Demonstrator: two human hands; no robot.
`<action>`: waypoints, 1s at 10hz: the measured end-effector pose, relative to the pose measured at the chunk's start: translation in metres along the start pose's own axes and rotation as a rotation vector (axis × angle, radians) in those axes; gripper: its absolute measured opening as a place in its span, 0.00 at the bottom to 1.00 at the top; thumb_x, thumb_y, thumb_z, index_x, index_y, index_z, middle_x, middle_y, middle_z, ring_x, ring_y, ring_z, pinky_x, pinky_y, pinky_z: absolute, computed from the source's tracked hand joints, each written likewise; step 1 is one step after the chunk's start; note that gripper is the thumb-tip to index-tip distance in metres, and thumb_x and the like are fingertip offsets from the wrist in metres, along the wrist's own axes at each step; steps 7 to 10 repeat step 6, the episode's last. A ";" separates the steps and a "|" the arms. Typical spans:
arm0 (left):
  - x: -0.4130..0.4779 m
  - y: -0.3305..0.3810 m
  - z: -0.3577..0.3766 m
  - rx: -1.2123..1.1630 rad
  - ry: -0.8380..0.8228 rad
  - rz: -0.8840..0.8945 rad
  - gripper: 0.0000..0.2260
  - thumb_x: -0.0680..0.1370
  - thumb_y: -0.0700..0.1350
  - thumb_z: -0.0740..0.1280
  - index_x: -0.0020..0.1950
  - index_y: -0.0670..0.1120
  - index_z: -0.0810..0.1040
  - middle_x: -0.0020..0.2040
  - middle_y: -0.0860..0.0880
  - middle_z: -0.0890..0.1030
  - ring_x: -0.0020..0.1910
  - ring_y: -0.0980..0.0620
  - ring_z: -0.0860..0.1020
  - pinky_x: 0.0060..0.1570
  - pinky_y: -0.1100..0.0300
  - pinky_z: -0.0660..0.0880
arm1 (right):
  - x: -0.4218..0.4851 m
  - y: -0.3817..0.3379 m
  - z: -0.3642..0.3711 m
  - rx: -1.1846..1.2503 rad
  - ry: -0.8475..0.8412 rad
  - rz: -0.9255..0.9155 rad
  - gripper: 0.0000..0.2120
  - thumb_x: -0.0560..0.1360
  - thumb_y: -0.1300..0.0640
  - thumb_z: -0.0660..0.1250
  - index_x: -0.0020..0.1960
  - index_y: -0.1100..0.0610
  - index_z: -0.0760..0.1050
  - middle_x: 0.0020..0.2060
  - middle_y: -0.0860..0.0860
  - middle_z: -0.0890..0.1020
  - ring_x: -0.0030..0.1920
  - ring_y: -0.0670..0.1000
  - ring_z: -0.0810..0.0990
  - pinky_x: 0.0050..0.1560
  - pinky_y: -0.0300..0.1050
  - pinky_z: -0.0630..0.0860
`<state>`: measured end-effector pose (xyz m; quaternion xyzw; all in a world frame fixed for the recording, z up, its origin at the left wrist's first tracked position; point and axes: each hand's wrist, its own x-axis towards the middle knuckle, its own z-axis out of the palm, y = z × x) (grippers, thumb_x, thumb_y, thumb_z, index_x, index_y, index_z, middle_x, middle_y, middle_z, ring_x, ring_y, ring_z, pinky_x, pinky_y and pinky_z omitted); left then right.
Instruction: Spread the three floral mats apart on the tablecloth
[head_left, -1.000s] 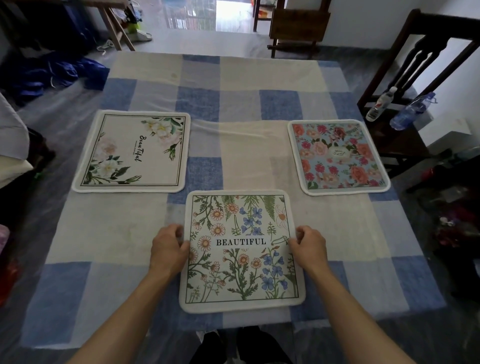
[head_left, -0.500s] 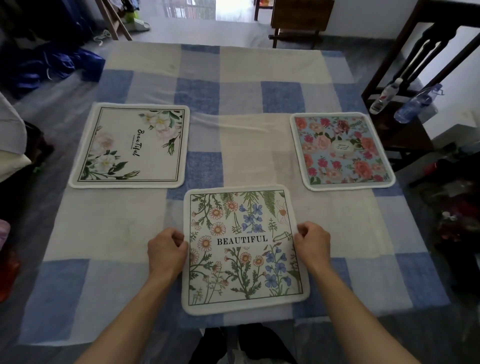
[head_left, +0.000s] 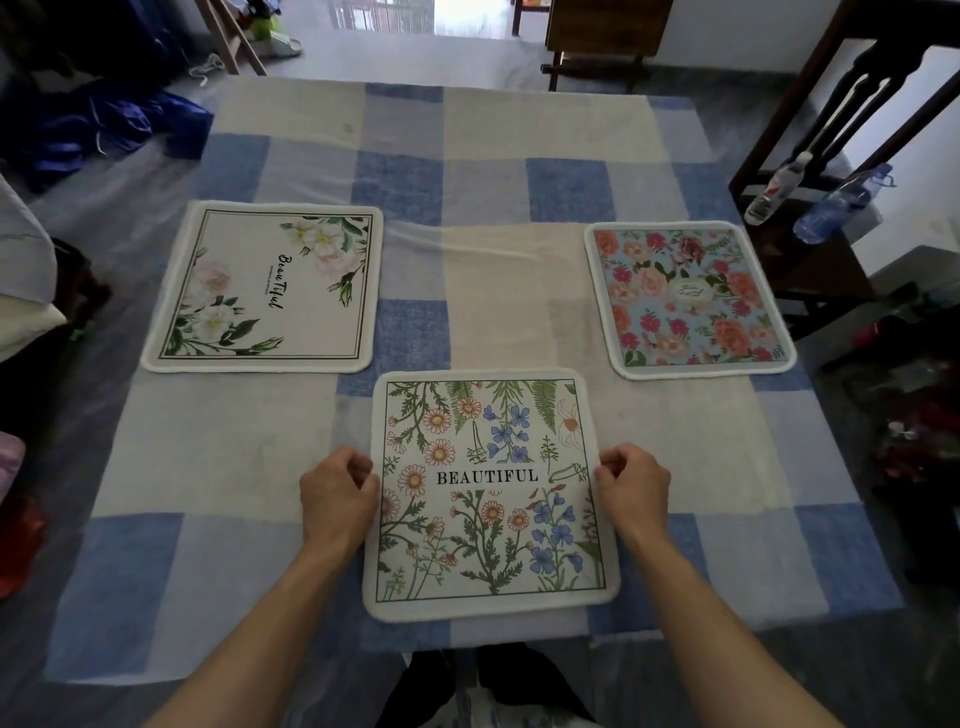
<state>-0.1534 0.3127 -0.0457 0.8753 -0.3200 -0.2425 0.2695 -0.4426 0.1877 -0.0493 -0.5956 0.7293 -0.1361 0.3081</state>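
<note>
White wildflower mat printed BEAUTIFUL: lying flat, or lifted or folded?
Flat. The white wildflower mat printed BEAUTIFUL shows all four corners on the checked tablecloth, no fold.

Bare tablecloth (head_left: 498, 291) between the far mats

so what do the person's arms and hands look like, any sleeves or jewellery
Both forearms are bare all the way to the bottom edge of the picture: no sleeves show. The left hand and right hand wear no gloves, and no watch, bracelet or ring can be seen on the parts in view. There are no markings or cables.
</note>
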 end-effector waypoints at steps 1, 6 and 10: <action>0.000 -0.001 0.001 0.009 0.001 -0.004 0.04 0.72 0.36 0.72 0.42 0.44 0.80 0.37 0.49 0.80 0.34 0.54 0.77 0.32 0.67 0.68 | 0.000 0.000 0.001 0.008 -0.003 0.024 0.05 0.75 0.66 0.68 0.47 0.57 0.80 0.41 0.50 0.81 0.41 0.49 0.79 0.41 0.38 0.74; -0.001 0.004 -0.009 -0.069 0.023 0.015 0.01 0.75 0.42 0.71 0.45 0.46 0.80 0.39 0.52 0.82 0.37 0.60 0.77 0.35 0.68 0.70 | -0.012 -0.015 -0.011 0.188 -0.007 -0.061 0.10 0.76 0.58 0.70 0.57 0.56 0.78 0.46 0.48 0.81 0.45 0.45 0.80 0.45 0.39 0.78; -0.001 0.004 -0.009 -0.069 0.023 0.015 0.01 0.75 0.42 0.71 0.45 0.46 0.80 0.39 0.52 0.82 0.37 0.60 0.77 0.35 0.68 0.70 | -0.012 -0.015 -0.011 0.188 -0.007 -0.061 0.10 0.76 0.58 0.70 0.57 0.56 0.78 0.46 0.48 0.81 0.45 0.45 0.80 0.45 0.39 0.78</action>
